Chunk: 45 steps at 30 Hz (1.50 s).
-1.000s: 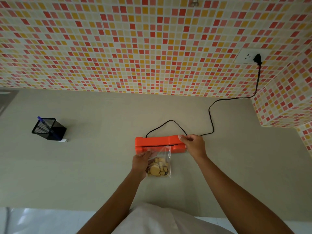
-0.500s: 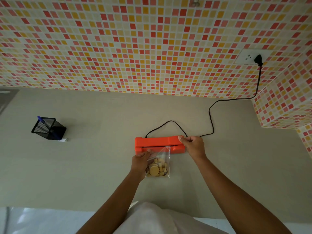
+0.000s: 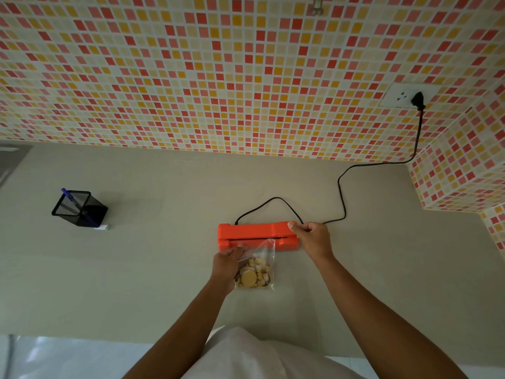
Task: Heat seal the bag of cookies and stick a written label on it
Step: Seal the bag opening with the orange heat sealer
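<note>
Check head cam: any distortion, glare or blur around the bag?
Head view: wide-angle bend bows the red-and-yellow mosaic tile wall; light soft, shadows faint; the clear plastic bag of cookies shows mild sheen by the left hand, cookies readable; orange plastic heat sealer and right hand sharp, no motion blur.

Bare forearms, no sleeves; white garment [image 3: 246,356] over torso.
</note>
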{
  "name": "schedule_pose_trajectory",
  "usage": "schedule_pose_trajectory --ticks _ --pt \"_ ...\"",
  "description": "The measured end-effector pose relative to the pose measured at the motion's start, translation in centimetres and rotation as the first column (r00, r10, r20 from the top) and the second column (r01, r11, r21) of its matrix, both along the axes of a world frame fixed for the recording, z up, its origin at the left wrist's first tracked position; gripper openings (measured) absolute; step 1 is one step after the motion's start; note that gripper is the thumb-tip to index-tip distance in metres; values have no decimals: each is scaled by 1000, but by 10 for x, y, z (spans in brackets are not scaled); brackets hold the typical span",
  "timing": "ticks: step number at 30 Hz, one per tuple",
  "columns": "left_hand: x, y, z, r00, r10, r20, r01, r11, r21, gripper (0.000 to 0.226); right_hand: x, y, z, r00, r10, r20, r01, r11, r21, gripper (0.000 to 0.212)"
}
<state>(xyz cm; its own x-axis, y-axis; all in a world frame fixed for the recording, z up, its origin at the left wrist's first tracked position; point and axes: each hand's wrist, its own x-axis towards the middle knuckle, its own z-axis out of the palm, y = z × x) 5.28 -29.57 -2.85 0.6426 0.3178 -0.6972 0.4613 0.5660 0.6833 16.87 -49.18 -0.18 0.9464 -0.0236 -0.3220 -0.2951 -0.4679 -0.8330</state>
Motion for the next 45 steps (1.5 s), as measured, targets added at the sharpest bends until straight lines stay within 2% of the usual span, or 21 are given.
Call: schedule_pose_trajectory --ticks 12,19,25,30,34,38,45 --pt "-1 -1 5 1000 8 13 -7 1000 -13 34 -2 0 0 1000 -20 -8 20 1000 -7 38" --pt "0 -2 11 999 -9 -34 9 1000 -19 30 0 0 6 999 -10 -33 10 1000 -14 37" --pt "1 -4 14 1000 3 -20 -3 999 -39 30 -1 2 15 1000 -12 -16 12 1000 -13 31" --pt "2 -4 16 999 -3 -36 3 1000 -14 23 -1 3 29 1000 -12 29 11 1000 23 34" --pt "2 -3 14 999 0 -36 0 1000 5 23 1 7 47 997 35 71 -40 996 74 36" --pt "2 -2 10 1000 -6 -26 6 1000 5 26 -4 16 73 985 157 74 -166 976 140 38" --pt "3 -3 9 998 15 -55 -15 1000 9 16 -8 44 106 949 253 186 -288 939 188 30"
